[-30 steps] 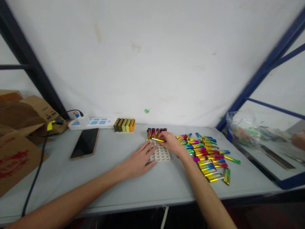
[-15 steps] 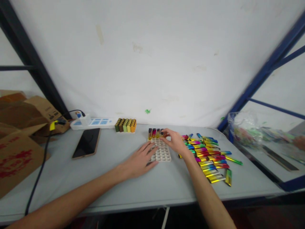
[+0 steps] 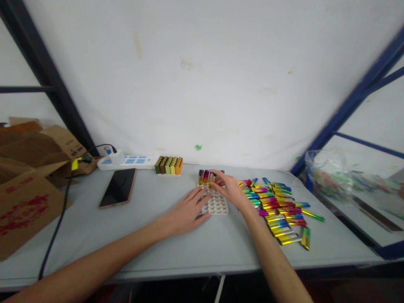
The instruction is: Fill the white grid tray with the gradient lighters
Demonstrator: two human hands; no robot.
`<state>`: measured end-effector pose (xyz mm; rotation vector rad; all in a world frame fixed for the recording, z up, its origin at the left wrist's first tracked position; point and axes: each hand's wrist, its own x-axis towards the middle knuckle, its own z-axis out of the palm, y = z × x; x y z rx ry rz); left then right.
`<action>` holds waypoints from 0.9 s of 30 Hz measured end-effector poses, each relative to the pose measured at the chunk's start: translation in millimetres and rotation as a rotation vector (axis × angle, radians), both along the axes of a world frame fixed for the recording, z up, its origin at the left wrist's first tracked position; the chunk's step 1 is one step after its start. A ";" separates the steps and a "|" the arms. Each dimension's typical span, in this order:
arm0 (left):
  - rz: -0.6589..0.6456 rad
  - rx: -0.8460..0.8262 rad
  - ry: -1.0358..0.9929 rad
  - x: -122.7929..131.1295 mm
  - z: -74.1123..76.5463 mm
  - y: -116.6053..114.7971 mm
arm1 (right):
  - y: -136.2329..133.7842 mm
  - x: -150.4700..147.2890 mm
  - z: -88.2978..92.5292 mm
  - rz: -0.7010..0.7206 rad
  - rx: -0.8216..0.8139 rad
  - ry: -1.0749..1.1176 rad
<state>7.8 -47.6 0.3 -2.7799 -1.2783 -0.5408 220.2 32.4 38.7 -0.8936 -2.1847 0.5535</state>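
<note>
A white tray point(image 3: 218, 205) with rows of empty holes lies on the grey table point(image 3: 189, 244). A short row of colourful lighters point(image 3: 203, 176) stands in its far end. My left hand point(image 3: 186, 211) lies flat and open, its fingertips resting on the tray's left side. My right hand point(image 3: 229, 189) reaches over the tray's far right corner. Its fingers are pinched on a lighter point(image 3: 213, 176) at the right end of the standing row. Just right of that hand lies a pile of several loose rainbow lighters point(image 3: 279, 208).
A block of green-to-orange lighters point(image 3: 168, 165) stands at the back, beside a white power strip point(image 3: 126, 161). A dark phone point(image 3: 118, 187) lies to the left, with a black cable point(image 3: 57, 223) and cardboard boxes point(image 3: 25, 185) beyond. A plastic bag point(image 3: 328, 172) and blue frame point(image 3: 347, 105) are at right.
My right hand carried a yellow lighter from above the tray to the far row and turned it upright there. My left hand stayed on the tray. The camera drifted slightly.
</note>
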 end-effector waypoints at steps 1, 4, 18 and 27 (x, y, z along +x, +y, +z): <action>-0.001 -0.001 -0.005 0.0 -0.5 0.1 | 0.1 -1.2 -0.6 -0.006 -0.007 0.003; -0.002 0.003 -0.024 -0.1 -2.4 0.7 | 2.0 -4.6 -4.0 -0.032 -0.026 0.017; -0.020 -0.003 -0.029 1.3 0.5 -0.4 | 6.1 -28.8 -11.4 -0.431 0.128 -0.227; -0.003 0.008 0.023 1.9 -1.1 0.1 | 2.8 -44.8 -10.5 -0.496 0.171 -0.436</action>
